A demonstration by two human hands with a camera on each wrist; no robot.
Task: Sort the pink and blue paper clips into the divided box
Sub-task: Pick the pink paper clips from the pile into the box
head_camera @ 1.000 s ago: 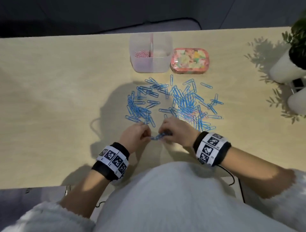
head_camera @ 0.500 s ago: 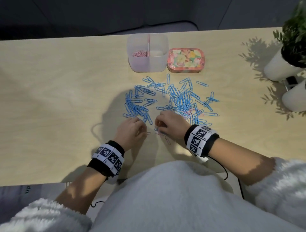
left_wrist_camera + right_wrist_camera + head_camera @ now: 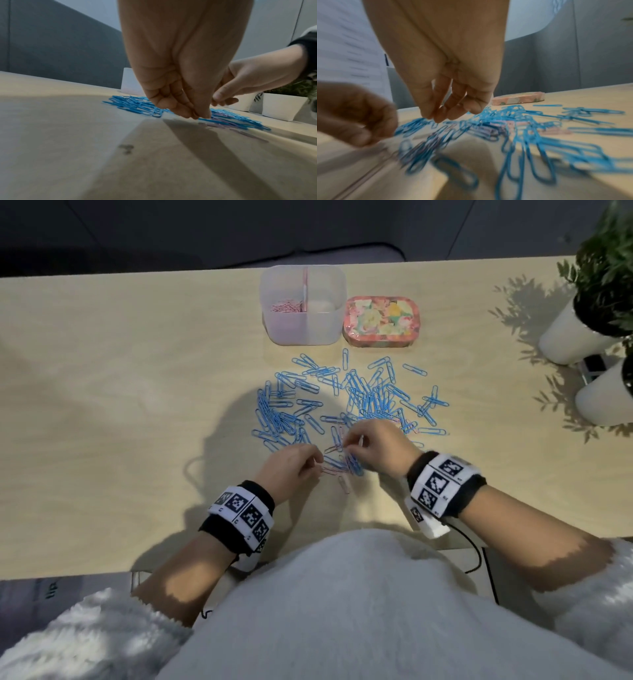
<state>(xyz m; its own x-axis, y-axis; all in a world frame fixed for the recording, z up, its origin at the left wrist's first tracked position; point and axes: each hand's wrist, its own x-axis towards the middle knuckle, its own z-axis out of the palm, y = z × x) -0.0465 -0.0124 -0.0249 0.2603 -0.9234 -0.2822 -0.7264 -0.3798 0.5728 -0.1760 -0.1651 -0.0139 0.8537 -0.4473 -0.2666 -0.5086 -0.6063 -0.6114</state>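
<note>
A second ago both hands met over one bunch of blue clips near the person's body. Now the right hand (image 3: 373, 447) has moved up to the near edge of the blue paper clips (image 3: 346, 402), fingertips down among them. The left hand (image 3: 293, 470) has parted from it and rests beside a few pink paper clips (image 3: 330, 470) lying loose on the surface (image 3: 120, 405).

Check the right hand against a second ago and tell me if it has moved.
Yes. Judged against the divided box, the right hand has moved slightly toward it, into the near edge of the blue paper clips.
</note>
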